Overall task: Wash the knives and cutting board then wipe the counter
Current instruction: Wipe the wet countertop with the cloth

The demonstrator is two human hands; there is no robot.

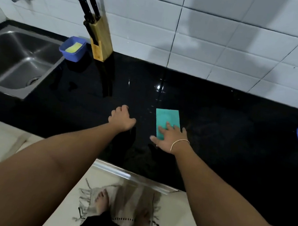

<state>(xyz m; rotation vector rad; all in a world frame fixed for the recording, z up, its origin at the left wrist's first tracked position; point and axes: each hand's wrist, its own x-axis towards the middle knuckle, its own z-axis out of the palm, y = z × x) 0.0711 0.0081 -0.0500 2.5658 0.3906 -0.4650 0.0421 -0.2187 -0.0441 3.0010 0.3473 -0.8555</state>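
Black worktop (219, 122), wet patches; sink (17, 57) far left, knives (86, 4) in block (101, 44) by wall; cutting board not visible. Your right hand (171, 136) presses teal cloth (167, 120) flat, fingers straight. Left hand (122, 117) loosely curled, holds nothing, rests near. Push in long overlapping strokes, keep the cloth flat.

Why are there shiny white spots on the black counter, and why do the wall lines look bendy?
Head view: the shiny spots are glare, light bouncing off the glossy black counter, which also mirrors the knife block. The tile lines bend because the wide-angle lens curves things near the edges. Big soft shadows fall across the wall tiles. The right hand on the teal cloth looks fairly sharp.
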